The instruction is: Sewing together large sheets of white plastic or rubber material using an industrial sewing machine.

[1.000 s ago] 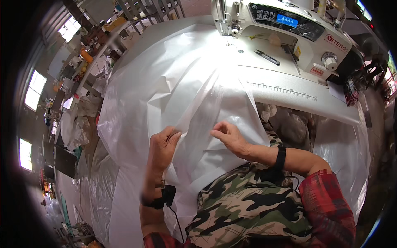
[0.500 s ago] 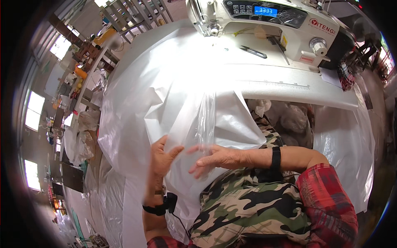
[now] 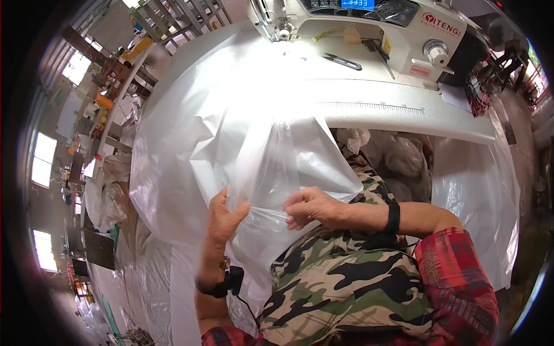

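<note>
A large glossy white plastic sheet (image 3: 167,155) drapes from the sewing table down over my lap. In front of me, a strip of clear plastic film (image 3: 266,216) is drawn into creases between my hands. My left hand (image 3: 227,218) grips the film at its left side, thumb toward the middle and fingers partly behind the sheet. Opposite it, my right hand (image 3: 316,209) has its fingers curled and pinched on the film's right end. Under the bright lamp light by the needle, the sheet's far part is washed out. The sewing machine (image 3: 369,34) stands beyond.
A cutter knife (image 3: 343,61) lies on the machine bed, near a ruler scale (image 3: 375,106). Crumpled plastic bags (image 3: 398,158) sit below the table's front edge. More white sheeting (image 3: 470,196) hangs at the right. A cluttered shelf (image 3: 118,109) stands at the left.
My right hand has closed its fingers on the clear film and moved slightly right. The film now spreads in taut creases between both hands. The whole view has shifted a little.
</note>
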{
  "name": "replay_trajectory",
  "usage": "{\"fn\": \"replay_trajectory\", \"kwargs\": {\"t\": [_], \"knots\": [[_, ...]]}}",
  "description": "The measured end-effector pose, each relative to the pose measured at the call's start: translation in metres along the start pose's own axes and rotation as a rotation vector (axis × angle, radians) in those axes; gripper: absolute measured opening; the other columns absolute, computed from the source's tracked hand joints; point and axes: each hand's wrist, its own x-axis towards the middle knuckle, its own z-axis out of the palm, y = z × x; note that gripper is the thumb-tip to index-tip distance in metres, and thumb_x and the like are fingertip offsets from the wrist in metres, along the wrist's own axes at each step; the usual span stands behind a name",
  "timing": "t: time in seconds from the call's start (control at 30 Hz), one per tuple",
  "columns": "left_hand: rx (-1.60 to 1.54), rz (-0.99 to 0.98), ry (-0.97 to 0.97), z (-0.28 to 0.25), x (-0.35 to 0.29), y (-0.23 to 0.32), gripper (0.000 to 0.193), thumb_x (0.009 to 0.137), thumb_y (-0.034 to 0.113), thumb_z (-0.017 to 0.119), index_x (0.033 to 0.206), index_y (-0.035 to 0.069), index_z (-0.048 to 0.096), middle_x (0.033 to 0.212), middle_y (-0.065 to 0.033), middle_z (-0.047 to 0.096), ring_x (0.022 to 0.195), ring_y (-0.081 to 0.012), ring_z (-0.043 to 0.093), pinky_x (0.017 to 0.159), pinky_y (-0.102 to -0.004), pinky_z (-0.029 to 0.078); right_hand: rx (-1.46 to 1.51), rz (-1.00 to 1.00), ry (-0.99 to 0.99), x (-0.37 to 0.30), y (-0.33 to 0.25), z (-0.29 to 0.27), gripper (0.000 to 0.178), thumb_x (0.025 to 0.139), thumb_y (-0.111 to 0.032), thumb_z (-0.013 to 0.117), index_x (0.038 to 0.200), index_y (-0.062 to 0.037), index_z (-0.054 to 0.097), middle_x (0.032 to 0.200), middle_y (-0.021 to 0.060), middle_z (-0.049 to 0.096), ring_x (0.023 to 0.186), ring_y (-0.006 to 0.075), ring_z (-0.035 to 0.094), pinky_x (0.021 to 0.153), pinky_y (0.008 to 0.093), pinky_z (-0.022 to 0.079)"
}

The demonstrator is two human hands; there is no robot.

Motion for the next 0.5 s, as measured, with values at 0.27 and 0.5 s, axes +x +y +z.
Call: {"fn": "replay_trajectory", "kwargs": {"t": [0.27, 0.5], "knots": [[0.122, -0.028, 0.037, -0.011, 0.008, -0.009, 0.034, 0.084, 0.002, 0.063, 0.117, -0.004, 0.061, 0.102, -0.005, 0.068, 0.091, -0.0092, 0.06, 0.08, -0.0257, 0.05, -0.126, -0.154, -0.002, -0.022, -0.008, 0.004, 0.018, 0.096, -0.016, 0.062, 0.096, 0.0018, 0.061, 0.089, 0.012, 0.07, 0.081, 0.0192, 0.071, 0.076, 0.0293, 0.058], [0.52, 0.296, 0.205, 0.028, -0.007, 0.018, 0.027, 0.089, 0.012, 0.067, 0.11, -0.001, 0.058, 0.081, -0.0208, 0.064, 0.068, -0.0348, 0.062, 0.065, -0.0347, 0.05, -0.404, -0.451, 0.012, -0.029, -0.029, 0.031, 0.014, 0.097, -0.013, 0.06, 0.099, 0.0005, 0.062, 0.089, 0.0064, 0.068, 0.08, 0.0113, 0.062, 0.075, 0.0253, 0.05]]}}
